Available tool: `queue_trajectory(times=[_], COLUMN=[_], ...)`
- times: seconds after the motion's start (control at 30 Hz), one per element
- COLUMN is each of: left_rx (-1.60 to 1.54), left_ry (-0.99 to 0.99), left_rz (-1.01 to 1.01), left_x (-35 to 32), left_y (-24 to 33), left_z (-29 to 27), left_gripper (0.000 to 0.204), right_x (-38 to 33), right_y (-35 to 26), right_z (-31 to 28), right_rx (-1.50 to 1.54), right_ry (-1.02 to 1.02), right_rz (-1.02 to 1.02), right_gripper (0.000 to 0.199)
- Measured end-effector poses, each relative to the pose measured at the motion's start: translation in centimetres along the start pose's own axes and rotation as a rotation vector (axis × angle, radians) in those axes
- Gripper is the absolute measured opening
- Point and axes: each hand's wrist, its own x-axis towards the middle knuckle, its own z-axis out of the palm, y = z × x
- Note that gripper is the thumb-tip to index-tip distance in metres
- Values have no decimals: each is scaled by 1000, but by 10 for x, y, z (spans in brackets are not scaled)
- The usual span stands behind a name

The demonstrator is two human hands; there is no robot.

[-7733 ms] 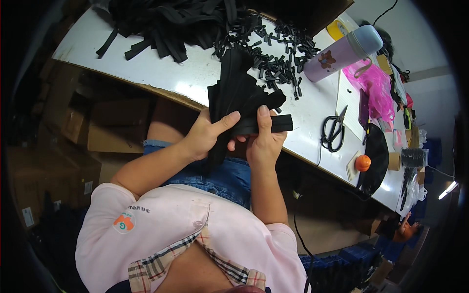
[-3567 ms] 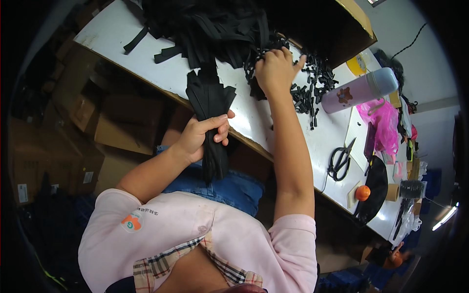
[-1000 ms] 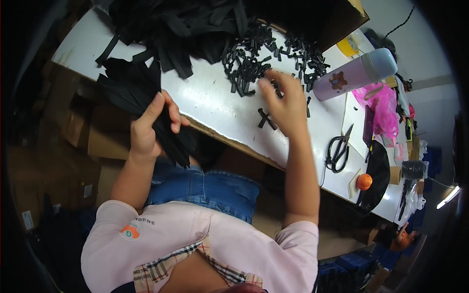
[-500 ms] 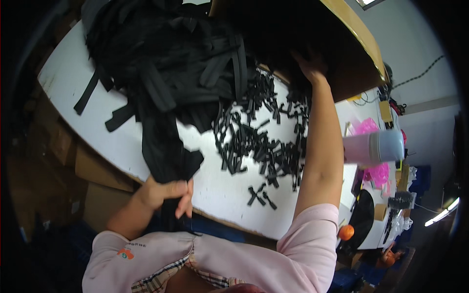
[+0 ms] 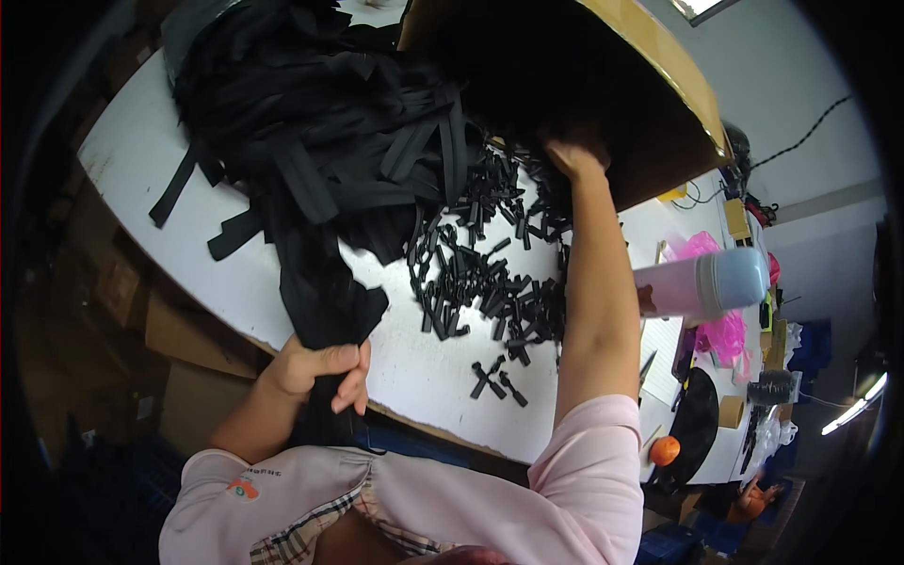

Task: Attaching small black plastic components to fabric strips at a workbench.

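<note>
My left hand (image 5: 325,372) is closed around black fabric strips (image 5: 325,301) at the near table edge. These strips run up into a big heap of black strips (image 5: 320,141) on the far left of the table. My right arm reaches across the table, and my right hand (image 5: 576,155) is at the dark inside of a cardboard box (image 5: 659,71). Shadow hides its fingers. Between the hands lie many small black pieces (image 5: 485,282), short and narrow, some with a knob-like end. What they are exactly is too small to tell.
A pink bottle with a light blue cap (image 5: 702,285) stands right of my right arm. Past it are a pink plastic bag (image 5: 723,334), a notebook (image 5: 664,358) and an orange round fruit (image 5: 665,450). Cardboard boxes (image 5: 198,330) stand below the table's left edge.
My right hand has shifted left and a little nearer at the box. My left hand keeps its hold on the black strips, almost in the same place.
</note>
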Motion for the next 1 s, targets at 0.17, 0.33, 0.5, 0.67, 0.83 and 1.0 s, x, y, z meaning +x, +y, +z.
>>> queue_trajectory(times=[0.17, 0.33, 0.5, 0.67, 0.83, 1.0], left_rx=[76, 200, 166, 420, 529, 590], left_ry=[46, 202, 267, 307, 285, 253], left_rz=[77, 223, 229, 144, 113, 89], left_x=[-2, -1, -20, -36, -41, -40], left_y=[-2, -11, -32, -63, -83, -93], left_z=[3, 19, 38, 45, 59, 61], left_gripper=[19, 27, 27, 22, 18, 17], right_x=[-76, -135, -173, -227, -293, -398], right_y=[-21, -20, -1, 19, 18, -28], right_z=[-12, -12, -21, -31, -36, -32], right_rx=[29, 181, 572, 488, 343, 1316], right_ry=[13, 115, 153, 179, 478, -10], right_rz=[-15, -131, -311, -272, -394, -260], right_gripper=[59, 48, 47, 59, 49, 21])
